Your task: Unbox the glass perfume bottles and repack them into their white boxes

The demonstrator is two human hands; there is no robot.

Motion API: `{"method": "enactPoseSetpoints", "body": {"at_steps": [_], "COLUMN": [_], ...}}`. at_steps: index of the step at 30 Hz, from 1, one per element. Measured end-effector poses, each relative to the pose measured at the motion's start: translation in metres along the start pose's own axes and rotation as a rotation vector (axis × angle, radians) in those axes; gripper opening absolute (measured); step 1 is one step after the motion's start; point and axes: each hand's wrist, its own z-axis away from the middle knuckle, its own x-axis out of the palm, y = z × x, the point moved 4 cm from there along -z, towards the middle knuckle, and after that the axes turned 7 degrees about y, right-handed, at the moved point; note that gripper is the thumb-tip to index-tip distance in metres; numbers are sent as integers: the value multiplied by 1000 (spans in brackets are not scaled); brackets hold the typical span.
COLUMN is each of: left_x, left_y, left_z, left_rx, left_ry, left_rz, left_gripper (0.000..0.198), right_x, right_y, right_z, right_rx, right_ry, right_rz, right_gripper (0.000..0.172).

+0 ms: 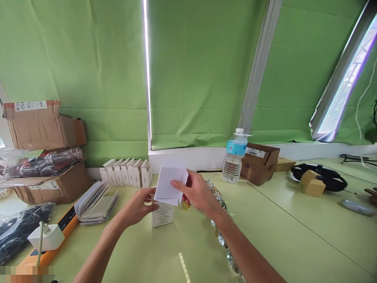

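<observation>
Head view: the right hand (200,192) pinches a folded white leaflet (169,184) at its right edge in a narrow grip, thumb on the front face and fingers behind, with the sheet tilted. The left hand (137,206) is loosely open, its fingertips (153,192) at the leaflet's lower left corner; from this angle, it cannot be told whether they grip the paper or only touch it. Just below the leaflet, a white printed carton (162,215) stands upright on the pale green table (288,239), its top hidden behind the paper.

Handling judgement: a light pinch near the edge suits thin paper, steadying the sheet without creasing it.

Limits on movement: a strand of silver and gold beads (219,212) runs close beside the right wrist, and a small gold-coloured object (185,205) sits right under the right fingers, so a move rightward could catch both. Behind the hands stands a row of small white cartons (125,173) with raised flaps. To the left lies a fanned stack of booklets (96,202), and a water bottle (235,157) stands behind and to the right. A co-worker's hand (371,195) shows at the far right edge, well apart.
</observation>
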Motion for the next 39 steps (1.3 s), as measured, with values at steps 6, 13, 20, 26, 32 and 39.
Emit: {"method": "enactPoseSetpoints", "body": {"at_steps": [6,13,20,26,32,39], "left_x": [10,19,19,18,12,11], "left_y": [2,-6,-6,-9,-9,-6], "left_z": [0,2,4,4,8,5], "left_rx": [-33,-86,-111,-138,-155,-170], "left_ry": [-96,-196,-212,-207,-221,-92], "left_rz": [143,424,583,581,552,552], "left_gripper": [37,46,54,56,38,53], "right_x": [-2,5,14,11,-1,-1], "right_y": [-8,-12,6,20,24,17], "right_z": [3,8,1,-7,-11,-7], "right_rx": [-188,-255,-96,-59,-67,-130], "right_ry": [-14,-8,-84,-78,-32,-54], "right_rz": [283,486,157,167,297,437], "right_gripper": [17,15,19,20,22,19]}}
